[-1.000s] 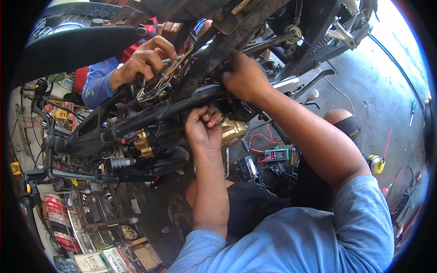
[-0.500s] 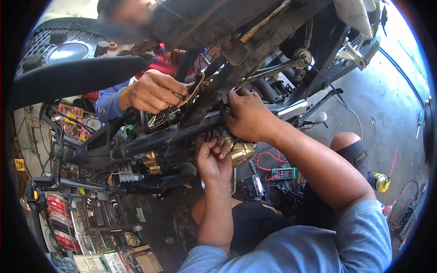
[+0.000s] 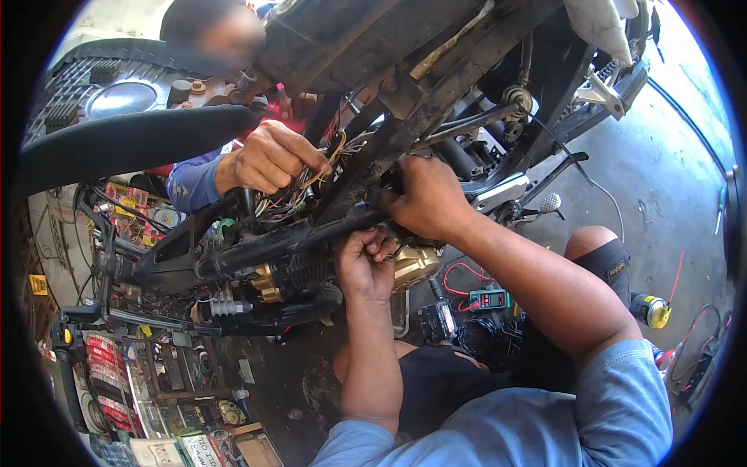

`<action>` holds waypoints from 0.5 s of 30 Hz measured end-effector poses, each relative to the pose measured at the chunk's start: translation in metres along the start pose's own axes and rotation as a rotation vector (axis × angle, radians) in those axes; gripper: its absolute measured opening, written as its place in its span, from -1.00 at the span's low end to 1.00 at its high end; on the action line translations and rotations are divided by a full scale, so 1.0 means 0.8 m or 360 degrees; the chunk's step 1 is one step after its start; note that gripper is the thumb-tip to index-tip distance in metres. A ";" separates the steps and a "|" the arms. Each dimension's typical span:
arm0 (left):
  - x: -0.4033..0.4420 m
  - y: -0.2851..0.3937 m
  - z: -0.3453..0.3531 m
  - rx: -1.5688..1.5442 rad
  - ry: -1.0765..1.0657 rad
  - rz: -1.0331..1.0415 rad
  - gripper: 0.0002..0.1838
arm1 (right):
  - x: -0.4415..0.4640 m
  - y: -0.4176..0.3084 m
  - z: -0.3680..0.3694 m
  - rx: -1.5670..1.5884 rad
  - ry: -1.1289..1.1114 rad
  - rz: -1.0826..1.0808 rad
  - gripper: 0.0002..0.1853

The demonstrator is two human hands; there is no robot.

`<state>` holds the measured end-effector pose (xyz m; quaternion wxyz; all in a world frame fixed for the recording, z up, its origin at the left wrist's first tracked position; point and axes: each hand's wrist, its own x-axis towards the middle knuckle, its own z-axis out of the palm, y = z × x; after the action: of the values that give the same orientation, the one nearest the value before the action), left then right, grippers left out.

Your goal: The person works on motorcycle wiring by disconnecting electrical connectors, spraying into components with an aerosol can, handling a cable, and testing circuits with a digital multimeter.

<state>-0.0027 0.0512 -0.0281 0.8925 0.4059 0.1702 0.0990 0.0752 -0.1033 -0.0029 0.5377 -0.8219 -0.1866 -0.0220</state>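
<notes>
L hand under bike's frame tube, R hand just above; can't tell if gripping. Co-worker's hand at wires nearby, their head now in view vs 1s ago.

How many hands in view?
3 clearly: left hand just below the black tube, right hand higher in the picture, co-worker's hand at the wires. A likely fourth hand shows partly, farther back.

1 yellow-topped can and 1 teal-handled screwdriver rest on grey floor; red-and-white packets sit lower left.
</notes>
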 end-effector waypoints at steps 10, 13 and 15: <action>0.010 0.004 -0.012 0.0130 -0.0029 -0.0090 -0.93 | 0.017 0.018 0.029 -0.0113 0.0029 -0.0091 -0.72; 0.008 0.001 -0.016 0.0147 -0.0065 -0.0037 -0.97 | 0.012 0.012 0.032 -0.0228 0.0160 -0.0095 -0.75; -0.002 -0.001 -0.009 0.0138 -0.0118 0.0005 -0.96 | 0.007 0.010 0.032 -0.0202 0.0218 -0.0139 -0.76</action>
<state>-0.0072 0.0551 -0.0331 0.8796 0.4477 0.1405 0.0779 0.0789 -0.0813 -0.0192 0.4947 -0.8419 -0.1833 -0.1133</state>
